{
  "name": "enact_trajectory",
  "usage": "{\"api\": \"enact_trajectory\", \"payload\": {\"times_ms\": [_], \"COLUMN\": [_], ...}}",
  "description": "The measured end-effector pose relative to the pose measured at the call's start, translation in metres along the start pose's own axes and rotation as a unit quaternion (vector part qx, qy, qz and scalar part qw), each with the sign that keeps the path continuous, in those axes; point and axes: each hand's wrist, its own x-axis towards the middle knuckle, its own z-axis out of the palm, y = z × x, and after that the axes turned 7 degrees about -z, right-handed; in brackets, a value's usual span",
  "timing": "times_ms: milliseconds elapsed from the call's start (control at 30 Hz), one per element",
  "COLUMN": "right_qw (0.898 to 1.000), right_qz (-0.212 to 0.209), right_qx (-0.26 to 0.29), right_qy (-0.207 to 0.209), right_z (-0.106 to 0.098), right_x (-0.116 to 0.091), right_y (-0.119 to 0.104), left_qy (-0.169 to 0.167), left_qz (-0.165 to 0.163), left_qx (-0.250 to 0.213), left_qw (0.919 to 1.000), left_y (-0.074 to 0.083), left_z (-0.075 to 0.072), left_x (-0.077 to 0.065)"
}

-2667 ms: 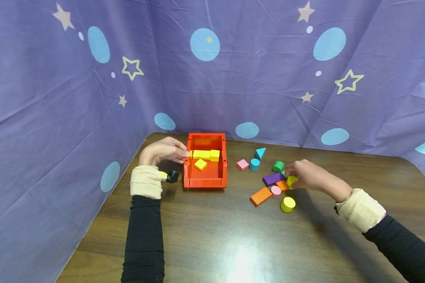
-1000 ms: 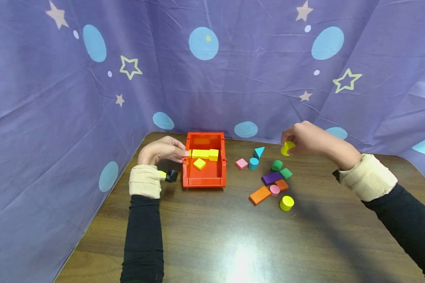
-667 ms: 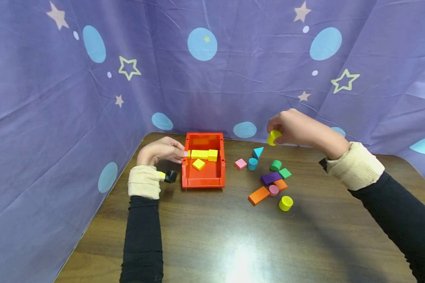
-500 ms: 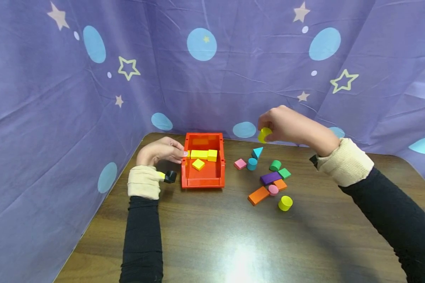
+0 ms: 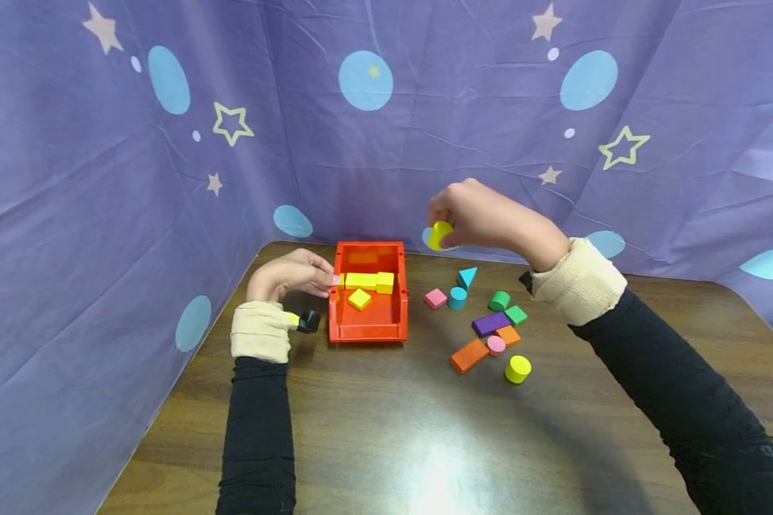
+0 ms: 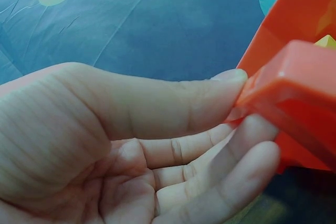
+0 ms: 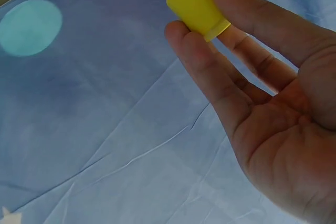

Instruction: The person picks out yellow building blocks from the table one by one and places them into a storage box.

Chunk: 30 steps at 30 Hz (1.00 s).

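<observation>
My right hand (image 5: 483, 218) pinches a yellow cylinder block (image 5: 439, 236) in the air, to the right of and above the red bin (image 5: 368, 332). In the right wrist view the yellow cylinder (image 7: 197, 4) sits between thumb and fingertips. At the bin's left wall, my left hand (image 5: 293, 275) grips the rim, thumb on top and fingers beneath, as the left wrist view shows on the red rim (image 6: 294, 77). Inside the bin lie several yellow blocks, among them a long block (image 5: 361, 281), a cube (image 5: 385, 282) and a tilted block (image 5: 359, 299).
Right of the bin lie loose blocks: pink (image 5: 435, 298), blue cylinder (image 5: 457, 298), blue triangle (image 5: 467, 277), green cylinder (image 5: 499, 300), green (image 5: 516, 315), purple (image 5: 491, 324), two orange (image 5: 469, 356), a pink round (image 5: 496, 345) and a yellow cylinder (image 5: 518, 370). A patterned cloth (image 5: 412, 143) stands behind the table.
My right hand has picked the yellow cylinder out of the loose blocks, lifted it and carried it left toward the bin. My left hand stays on the bin's rim.
</observation>
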Motion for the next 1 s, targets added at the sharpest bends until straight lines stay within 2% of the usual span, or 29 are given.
{"api": "enact_trajectory", "payload": {"times_ms": [500,1000], "right_qw": [0.999,0.996], "right_qz": [0.009,0.029], "right_qx": [0.027,0.04], "right_qy": [-0.017,-0.074], "right_z": [0.004,0.025], "right_x": [0.04,0.077], "right_y": [-0.035,-0.051], "left_qy": [0.005,0.007], "left_qz": [-0.004,-0.013], "left_qx": [0.004,0.004], "left_qw": [1.0,0.9999], "left_y": [0.001,0.004], "left_z": [-0.001,0.0], "left_x": [0.0,-0.003]}}
